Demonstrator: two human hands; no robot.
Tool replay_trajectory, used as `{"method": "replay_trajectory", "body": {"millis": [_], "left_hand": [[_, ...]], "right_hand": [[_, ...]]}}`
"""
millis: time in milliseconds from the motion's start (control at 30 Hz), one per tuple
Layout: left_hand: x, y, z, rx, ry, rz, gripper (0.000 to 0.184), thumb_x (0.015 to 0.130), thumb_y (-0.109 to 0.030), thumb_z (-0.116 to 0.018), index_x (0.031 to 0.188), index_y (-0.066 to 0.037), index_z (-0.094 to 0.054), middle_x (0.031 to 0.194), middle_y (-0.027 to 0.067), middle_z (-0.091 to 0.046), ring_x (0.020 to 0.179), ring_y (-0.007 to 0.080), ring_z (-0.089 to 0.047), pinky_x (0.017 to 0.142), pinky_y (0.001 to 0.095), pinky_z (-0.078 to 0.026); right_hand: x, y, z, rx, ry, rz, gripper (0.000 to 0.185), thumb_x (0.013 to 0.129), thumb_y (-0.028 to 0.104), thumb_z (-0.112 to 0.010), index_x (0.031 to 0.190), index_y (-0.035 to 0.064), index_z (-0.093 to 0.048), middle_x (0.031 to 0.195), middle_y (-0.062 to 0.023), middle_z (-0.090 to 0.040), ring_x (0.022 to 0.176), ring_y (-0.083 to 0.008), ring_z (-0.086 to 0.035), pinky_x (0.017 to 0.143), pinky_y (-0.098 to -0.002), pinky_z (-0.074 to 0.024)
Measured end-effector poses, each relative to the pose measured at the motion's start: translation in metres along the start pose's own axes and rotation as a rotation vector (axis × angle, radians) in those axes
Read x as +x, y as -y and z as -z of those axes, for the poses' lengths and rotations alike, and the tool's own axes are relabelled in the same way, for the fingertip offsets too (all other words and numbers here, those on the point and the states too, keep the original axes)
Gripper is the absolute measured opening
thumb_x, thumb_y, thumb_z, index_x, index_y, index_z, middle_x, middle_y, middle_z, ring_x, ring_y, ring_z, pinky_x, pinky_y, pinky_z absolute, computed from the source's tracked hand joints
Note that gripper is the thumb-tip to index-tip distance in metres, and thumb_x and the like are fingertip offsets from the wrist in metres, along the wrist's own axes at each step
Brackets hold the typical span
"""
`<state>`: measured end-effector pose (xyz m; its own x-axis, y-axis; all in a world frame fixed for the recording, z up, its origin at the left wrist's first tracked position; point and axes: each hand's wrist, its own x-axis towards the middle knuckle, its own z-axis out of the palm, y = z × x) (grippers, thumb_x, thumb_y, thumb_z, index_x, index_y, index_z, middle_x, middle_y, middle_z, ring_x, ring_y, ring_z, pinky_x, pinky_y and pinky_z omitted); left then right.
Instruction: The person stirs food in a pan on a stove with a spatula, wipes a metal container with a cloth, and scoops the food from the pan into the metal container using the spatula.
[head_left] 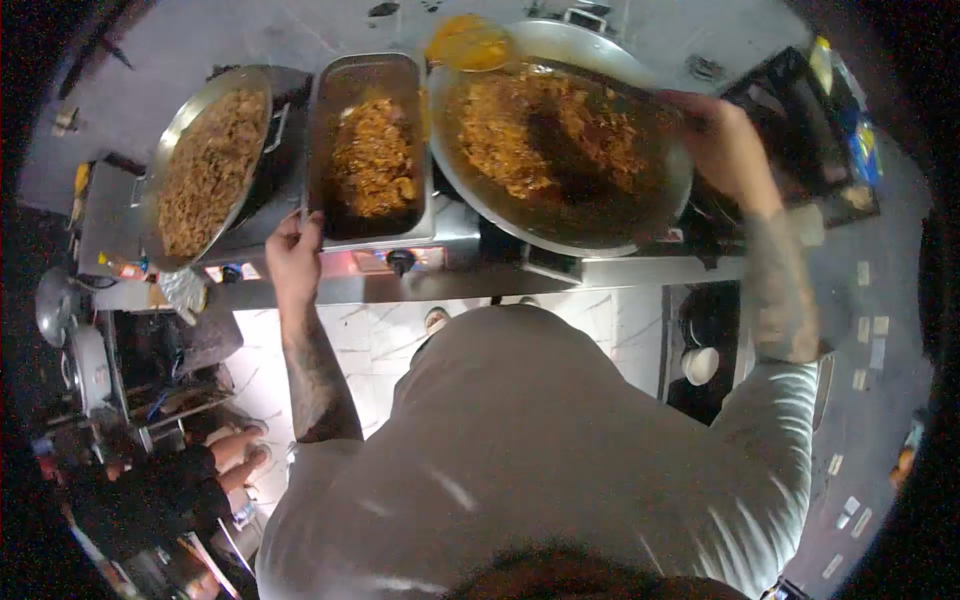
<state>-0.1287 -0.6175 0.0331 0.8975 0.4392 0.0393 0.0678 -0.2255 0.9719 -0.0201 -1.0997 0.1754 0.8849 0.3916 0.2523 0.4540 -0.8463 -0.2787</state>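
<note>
My left hand [297,255] is closed on the near left corner of a rectangular metal pan [428,215], which holds a heap of orange-brown cooked food [375,155]. On its right sits a big round metal pan [470,215] with more of that food and dark oily liquid. A round skimmer [468,42], blurred and coated orange, is over this pan's far left rim. Its handle appears to run across to my right hand [725,135], whose fingers are closed at the pan's right side. The grip itself is partly hidden.
Another wide metal pan [265,85] of brown minced-looking food stands on the left. Stove knobs [400,262] line the front edge. A dark tray [790,110] lies at the right. Behind me on the left, another person [150,490] is near a rack. A white container [700,365] is low at right.
</note>
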Motion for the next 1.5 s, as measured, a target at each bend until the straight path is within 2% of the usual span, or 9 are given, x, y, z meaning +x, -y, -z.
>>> {"method": "replay_trajectory", "body": {"millis": [33,100,267,433,500,733,933,1400,1500], "left_hand": [[0.0,0.002,0.001,0.044,-0.016,0.016,0.012,0.089,-0.01,-0.062,0.087,0.001,-0.064,0.063,-0.0069,-0.048,0.057,0.002,-0.036,0.05,0.0206,-0.026],[-0.003,-0.004,-0.004,-0.099,-0.01,0.048,0.012,0.089,-0.011,-0.062,0.09,0.0,-0.064,0.062,-0.0081,-0.046,0.055,0.0012,-0.035,0.049,0.0203,-0.025],[-0.002,-0.001,-0.003,-0.032,-0.01,0.034,0.015,0.09,-0.015,-0.061,0.085,-0.001,-0.063,0.062,-0.0075,-0.047,0.053,0.0014,-0.037,0.047,0.0202,-0.026],[0.002,0.011,0.0,-0.012,-0.02,-0.004,0.018,0.09,-0.016,-0.061,0.08,-0.002,-0.062,0.061,-0.0066,-0.047,0.053,0.0019,-0.038,0.047,0.0203,-0.028],[0.0,0.004,-0.003,-0.035,-0.031,0.05,0.018,0.09,-0.016,-0.061,0.08,-0.002,-0.062,0.061,-0.0063,-0.047,0.053,0.002,-0.038,0.047,0.0205,-0.029],[-0.001,0.0,-0.003,0.003,-0.04,0.022,0.017,0.09,-0.016,-0.06,0.082,-0.001,-0.063,0.062,-0.0067,-0.048,0.054,0.0022,-0.036,0.047,0.021,-0.026],[-0.003,-0.001,-0.003,-0.025,-0.022,0.021,0.017,0.09,-0.015,-0.061,0.079,-0.002,-0.063,0.063,-0.0068,-0.048,0.055,0.0023,-0.037,0.048,0.0213,-0.026],[-0.007,-0.014,-0.002,0.018,0.005,0.118,0.014,0.09,-0.013,-0.061,0.09,0.001,-0.064,0.067,-0.0063,-0.052,0.058,0.0026,-0.04,0.051,0.0204,-0.029],[0.001,-0.002,-0.001,0.04,0.033,-0.044,0.015,0.09,-0.013,-0.06,0.091,0.001,-0.065,0.066,-0.0063,-0.051,0.057,0.0027,-0.039,0.05,0.0213,-0.028]], "right_hand": [[-0.004,0.008,0.021,-0.099,-0.021,-0.006,0.029,0.084,0.018,-0.065,0.11,0.004,-0.066,0.086,-0.0194,-0.067,0.07,-0.0229,-0.063,0.067,-0.0326,-0.0486],[-0.01,0.02,0.056,-0.138,0.142,-0.425,0.029,0.081,0.022,-0.067,0.108,0.0084,-0.068,0.098,-0.0191,-0.067,0.085,-0.0342,-0.066,0.075,-0.0373,-0.0528],[-0.05,-0.033,0.081,-0.591,0.168,-0.286,0.031,0.081,0.038,-0.067,0.094,0.0093,-0.07,0.083,-0.0186,-0.066,0.081,-0.0363,-0.064,0.072,-0.046,-0.0522],[-0.06,-0.039,0.057,-0.635,0.368,-0.336,0.023,0.081,0.027,-0.067,0.098,0.0116,-0.071,0.086,-0.0158,-0.067,0.086,-0.0327,-0.064,0.078,-0.0417,-0.0513],[-0.067,-0.06,0.021,-0.682,0.328,-0.188,0.025,0.081,0.029,-0.065,0.099,0.0118,-0.071,0.086,-0.0153,-0.067,0.085,-0.0333,-0.064,0.076,-0.0421,-0.0518],[-0.054,-0.094,-0.044,-0.391,0.294,-0.279,0.026,0.083,0.03,-0.061,0.097,0.0095,-0.067,0.086,-0.0186,-0.066,0.082,-0.0368,-0.064,0.071,-0.046,-0.0517],[-0.035,-0.092,-0.118,-0.301,0.086,-0.136,0.026,0.087,0.031,-0.058,0.099,0.0085,-0.065,0.082,-0.0211,-0.065,0.079,-0.036,-0.064,0.064,-0.0481,-0.0514],[-0.054,-0.059,-0.082,-0.166,-0.014,-0.229,0.028,0.084,0.027,-0.062,0.106,0.0103,-0.068,0.085,-0.019,-0.066,0.075,-0.0373,-0.064,0.068,-0.0447,-0.0512],[-0.056,-0.064,-0.072,-0.09,-0.028,-0.218,0.03,0.083,0.028,-0.063,0.107,0.0104,-0.068,0.084,-0.0194,-0.066,0.074,-0.0355,-0.065,0.067,-0.042,-0.0514]]}}
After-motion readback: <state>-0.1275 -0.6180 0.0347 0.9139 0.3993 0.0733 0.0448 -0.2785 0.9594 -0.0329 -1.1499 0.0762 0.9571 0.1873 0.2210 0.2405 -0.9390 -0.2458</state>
